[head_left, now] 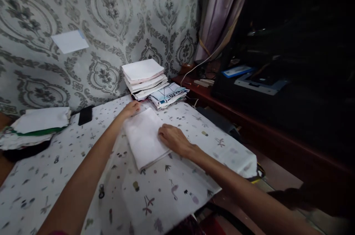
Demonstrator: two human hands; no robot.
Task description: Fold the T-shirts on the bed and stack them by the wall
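A folded white cloth (pixel 144 140) lies flat on the table, which has a patterned white cover (pixel 111 190). At the folded cloth's far left corner is my left hand (pixel 131 109), its fingers curled together; whether they hold the edge is hidden. My right hand (pixel 173 137) rests on the right side of the white cloth with its fingers bent inward, and their tips are hard to make out. Just beyond the hands stand a stack of folded white cloths (pixel 142 70) and a lower pile with a blue and black print (pixel 169 94).
A cloth pile (pixel 41 120) and a black phone (pixel 85 115) lie at the left, by the patterned wall. On the right is a dark wooden stand (pixel 222 98) with a thin white cable. A paper (pixel 70 41) hangs on the wall.
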